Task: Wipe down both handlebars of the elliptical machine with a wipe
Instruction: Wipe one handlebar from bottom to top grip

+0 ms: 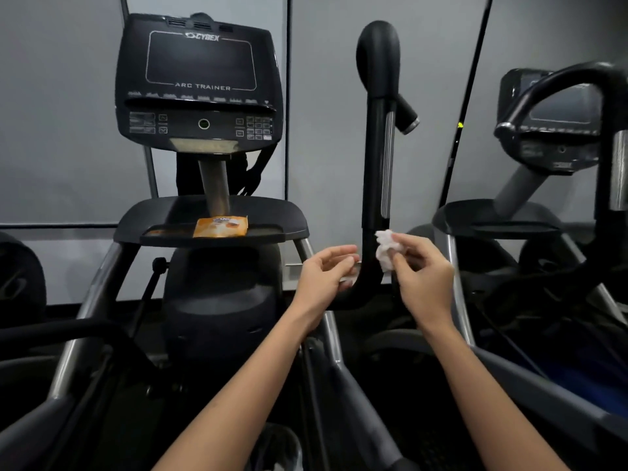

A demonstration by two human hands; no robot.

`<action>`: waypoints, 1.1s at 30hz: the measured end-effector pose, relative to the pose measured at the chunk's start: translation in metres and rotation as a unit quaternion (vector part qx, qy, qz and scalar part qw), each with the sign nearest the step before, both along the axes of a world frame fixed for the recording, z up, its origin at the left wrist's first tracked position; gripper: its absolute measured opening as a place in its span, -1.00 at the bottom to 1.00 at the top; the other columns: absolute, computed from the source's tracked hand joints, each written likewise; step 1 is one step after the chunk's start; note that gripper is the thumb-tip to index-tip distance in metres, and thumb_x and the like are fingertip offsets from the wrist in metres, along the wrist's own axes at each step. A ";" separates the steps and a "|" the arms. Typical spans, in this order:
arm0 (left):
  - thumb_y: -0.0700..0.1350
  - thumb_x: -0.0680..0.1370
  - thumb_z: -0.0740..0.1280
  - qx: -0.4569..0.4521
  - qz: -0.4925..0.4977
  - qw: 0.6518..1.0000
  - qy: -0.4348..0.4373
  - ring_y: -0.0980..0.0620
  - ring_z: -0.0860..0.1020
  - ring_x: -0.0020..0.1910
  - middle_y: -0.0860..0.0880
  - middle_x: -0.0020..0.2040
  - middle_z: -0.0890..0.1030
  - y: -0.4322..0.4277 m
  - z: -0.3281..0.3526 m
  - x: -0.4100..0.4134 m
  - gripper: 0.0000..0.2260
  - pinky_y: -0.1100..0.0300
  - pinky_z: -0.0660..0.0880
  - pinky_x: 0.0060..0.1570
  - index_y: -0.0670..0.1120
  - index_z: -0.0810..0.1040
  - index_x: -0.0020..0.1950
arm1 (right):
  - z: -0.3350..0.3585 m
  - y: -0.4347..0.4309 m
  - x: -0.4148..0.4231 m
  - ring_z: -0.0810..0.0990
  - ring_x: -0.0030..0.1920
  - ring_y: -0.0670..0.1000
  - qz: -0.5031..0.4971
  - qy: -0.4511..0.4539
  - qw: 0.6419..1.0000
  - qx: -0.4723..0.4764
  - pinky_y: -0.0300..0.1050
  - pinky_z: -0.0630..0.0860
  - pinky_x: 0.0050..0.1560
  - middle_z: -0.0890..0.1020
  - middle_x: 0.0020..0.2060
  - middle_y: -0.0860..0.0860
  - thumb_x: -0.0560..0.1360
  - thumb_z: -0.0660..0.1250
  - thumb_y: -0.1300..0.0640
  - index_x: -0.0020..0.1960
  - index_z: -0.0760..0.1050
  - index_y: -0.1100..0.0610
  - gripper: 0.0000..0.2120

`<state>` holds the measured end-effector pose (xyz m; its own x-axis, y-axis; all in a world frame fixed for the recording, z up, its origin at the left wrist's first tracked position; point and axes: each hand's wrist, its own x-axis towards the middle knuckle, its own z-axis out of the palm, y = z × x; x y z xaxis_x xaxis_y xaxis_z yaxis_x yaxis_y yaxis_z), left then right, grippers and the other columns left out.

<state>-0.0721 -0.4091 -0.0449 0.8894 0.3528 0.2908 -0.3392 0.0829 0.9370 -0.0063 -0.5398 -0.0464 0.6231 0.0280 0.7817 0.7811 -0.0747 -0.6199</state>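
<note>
Evidently the lower stretch of the right handlebar (377, 147) is the part being dealt with. A crumpled white wipe (385, 249) is pinched between the thumb and fingertips of the right hand (424, 277) and is laid against the right side of the black upright, just above the bend where the bar curves away toward the frame. The wipe is bunched rather than spread, which is judged to give a firmer pad for rubbing a narrow tube.

The left hand (323, 277) is held just beside the bar on its opposite side, with the fingers loosely curled and nothing seen in them. Whether the fingertips touch the bar cannot be told. Such a placing is probably meant to steady a bar that can swing while it is rubbed from the other side.

The tall grip above, up to its rounded top, is touched by neither hand, and no wetness can be made out on it. An orange packet (221, 226), presumably of wipes, is set flat on the tray (292, 229) under the console (200, 83), within easy reach should a fresh sheet be wanted. The other handlebar cannot be clearly made out in the dark at the left.
</note>
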 end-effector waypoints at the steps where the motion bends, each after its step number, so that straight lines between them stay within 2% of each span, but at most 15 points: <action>1: -0.30 0.57 0.25 0.012 0.018 1.000 0.003 0.15 0.54 -0.20 -0.01 -0.09 0.61 -0.002 0.003 0.005 -0.84 0.36 0.49 -0.25 -0.12 0.56 0.07 | 0.002 -0.001 0.008 0.60 -0.05 -0.04 -0.017 -0.005 1.000 0.012 -0.30 0.52 -0.04 0.58 -0.10 -0.09 0.46 0.34 0.37 0.04 0.59 0.07 -0.74; 4: -0.24 0.59 0.24 0.077 0.067 0.995 0.016 0.16 0.53 -0.06 -0.01 0.04 0.58 -0.006 0.004 0.022 -0.80 0.28 0.51 -0.04 -0.09 0.54 0.18 | -0.001 0.009 0.026 0.58 -0.03 0.02 -0.053 -0.023 0.998 0.003 -0.30 0.53 -0.04 0.53 -0.05 0.00 0.46 0.35 0.35 0.08 0.60 0.21 -0.78; 7: -0.21 0.59 0.24 0.088 0.082 0.993 0.011 0.12 0.52 0.04 0.01 0.08 0.58 -0.008 0.000 0.034 -0.76 0.18 0.48 0.17 -0.10 0.52 0.25 | -0.019 0.020 0.025 0.53 0.02 -0.20 -0.068 -0.074 0.995 0.026 -0.35 0.49 0.05 0.54 -0.03 0.03 0.46 0.35 0.37 0.09 0.59 0.29 -0.79; 10: -0.24 0.59 0.24 0.067 0.062 0.996 -0.011 0.14 0.56 0.03 0.00 0.09 0.60 -0.011 -0.005 0.042 -0.76 0.25 0.49 0.14 -0.13 0.52 0.25 | -0.052 0.020 0.021 0.48 0.05 -0.30 -0.102 -0.122 0.987 0.021 -0.45 0.40 0.11 0.54 -0.05 0.07 0.42 0.34 0.45 0.07 0.58 0.34 -0.77; 14: -0.24 0.56 0.29 0.026 0.062 0.997 -0.037 0.09 0.60 0.05 0.05 0.03 0.63 -0.013 -0.013 0.051 -0.79 0.24 0.53 0.09 0.00 0.55 0.13 | -0.061 0.026 0.022 0.53 0.04 -0.10 -0.111 -0.156 0.981 0.019 -0.32 0.48 0.12 0.58 -0.05 0.16 0.43 0.34 0.41 0.05 0.59 0.34 -0.80; 17: -0.25 0.55 0.30 0.011 0.061 0.997 -0.043 0.02 0.60 0.07 0.02 0.02 0.64 -0.012 -0.017 0.056 -0.79 0.18 0.53 0.11 0.02 0.56 0.10 | -0.032 0.032 0.030 0.55 0.01 -0.06 -0.121 -0.173 0.977 0.029 -0.30 0.49 0.09 0.58 -0.04 0.08 0.47 0.30 0.37 0.02 0.60 0.33 -0.83; 19: -0.26 0.54 0.31 0.011 0.059 0.997 -0.050 0.00 0.61 0.06 0.01 0.00 0.64 -0.011 -0.018 0.058 -0.78 0.16 0.53 0.11 0.03 0.57 0.09 | -0.017 0.032 0.034 0.57 -0.01 -0.08 -0.089 -0.110 0.988 0.065 -0.32 0.50 0.06 0.62 -0.05 0.08 0.48 0.29 0.40 -0.01 0.61 0.29 -0.84; 21: -0.27 0.54 0.31 0.014 0.061 0.996 -0.064 0.03 0.61 0.04 0.03 -0.01 0.64 -0.010 -0.019 0.058 -0.78 0.20 0.54 0.08 0.03 0.57 0.08 | -0.010 0.029 0.037 0.61 -0.05 -0.10 -0.027 0.026 0.994 0.105 -0.30 0.53 -0.01 0.66 -0.09 0.07 0.50 0.29 0.36 0.00 0.60 0.17 -0.83; 23: -0.27 0.54 0.31 0.013 0.064 0.996 -0.066 0.07 0.61 0.04 0.05 -0.02 0.64 -0.012 -0.020 0.059 -0.78 0.23 0.54 0.08 0.00 0.57 0.09 | -0.010 0.025 0.045 0.64 -0.15 -0.18 0.059 0.155 0.979 0.118 -0.34 0.54 -0.14 0.67 -0.18 -0.02 0.53 0.27 0.33 0.03 0.58 0.12 -0.81; 25: -0.28 0.54 0.31 0.009 0.063 0.996 -0.068 0.08 0.61 0.03 0.06 -0.03 0.64 -0.012 -0.019 0.058 -0.78 0.21 0.53 0.10 0.00 0.57 0.08 | -0.016 0.021 0.049 0.64 -0.22 -0.22 0.116 0.214 0.964 0.109 -0.40 0.50 -0.22 0.66 -0.22 -0.07 0.52 0.24 0.38 0.04 0.57 0.17 -0.79; 27: -0.28 0.53 0.31 0.006 0.058 0.996 -0.069 0.09 0.62 0.02 0.06 -0.04 0.64 -0.011 -0.019 0.058 -0.78 0.17 0.53 0.12 0.02 0.57 0.06 | -0.028 0.018 0.045 0.63 -0.24 -0.24 0.109 0.231 0.963 0.086 -0.42 0.49 -0.23 0.65 -0.22 -0.05 0.51 0.24 0.41 0.05 0.57 0.23 -0.79; 30: -0.29 0.53 0.31 0.007 0.049 0.996 -0.075 0.12 0.62 0.00 0.08 -0.06 0.64 -0.009 -0.019 0.059 -0.77 0.20 0.54 0.10 0.02 0.57 0.05 | -0.041 0.016 0.026 0.61 -0.20 -0.24 0.040 0.181 0.978 0.095 -0.42 0.48 -0.18 0.64 -0.18 -0.01 0.50 0.28 0.38 -0.01 0.59 0.13 -0.79; 33: -0.29 0.53 0.32 -0.001 0.043 0.996 -0.081 0.09 0.62 0.01 0.07 -0.06 0.64 -0.010 -0.020 0.060 -0.77 0.20 0.53 0.09 0.04 0.57 0.02 | -0.024 0.022 0.018 0.57 -0.13 -0.17 -0.030 0.024 0.997 0.061 -0.37 0.48 -0.13 0.56 -0.13 -0.08 0.46 0.33 0.39 -0.02 0.62 0.15 -0.79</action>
